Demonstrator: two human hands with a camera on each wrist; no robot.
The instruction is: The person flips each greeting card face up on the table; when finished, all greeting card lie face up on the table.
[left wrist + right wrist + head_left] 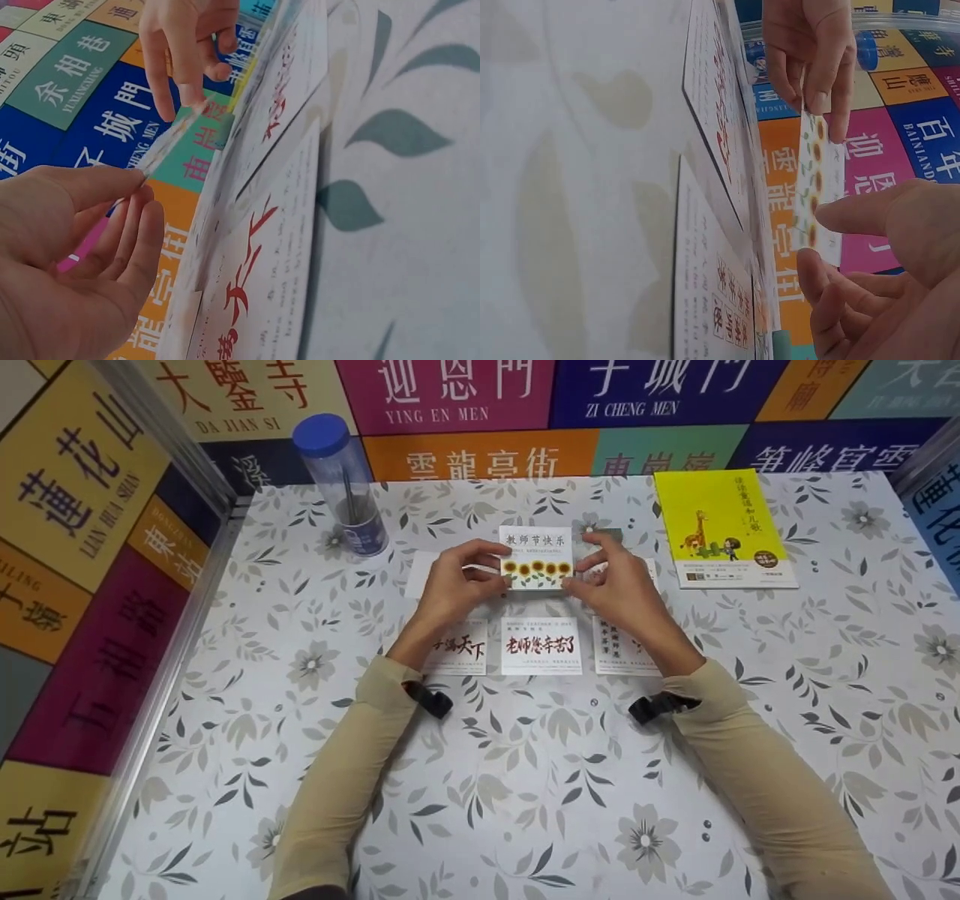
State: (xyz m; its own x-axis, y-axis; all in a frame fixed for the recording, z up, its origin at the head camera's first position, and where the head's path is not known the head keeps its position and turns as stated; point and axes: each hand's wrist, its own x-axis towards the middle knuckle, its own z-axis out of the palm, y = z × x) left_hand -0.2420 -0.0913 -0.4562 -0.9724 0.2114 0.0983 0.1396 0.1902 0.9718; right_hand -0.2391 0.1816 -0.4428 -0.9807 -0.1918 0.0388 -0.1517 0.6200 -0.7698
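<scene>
A small white card (536, 540) with sunflowers and printed characters is held up between both hands over the table. The left hand (466, 579) pinches its left edge between thumb and fingers. At the opposite edge, the right hand (616, 583) grips with thumb and fingertips, as the right wrist view also shows. Nearer the person lie a middle card (541, 646) with red brush characters, a left card (466, 652) partly covered by the left forearm, and a right card (619, 652) partly behind the right. Behind the hands, a back left card (420, 574) shows in part.
A clear cylinder (337, 472) with a blue lid stands at the back left, with thin dark sticks inside. A yellow booklet (720, 521) lies at the back right. Panels with large characters border the leaf-patterned tablecloth (540, 787) at the back and sides.
</scene>
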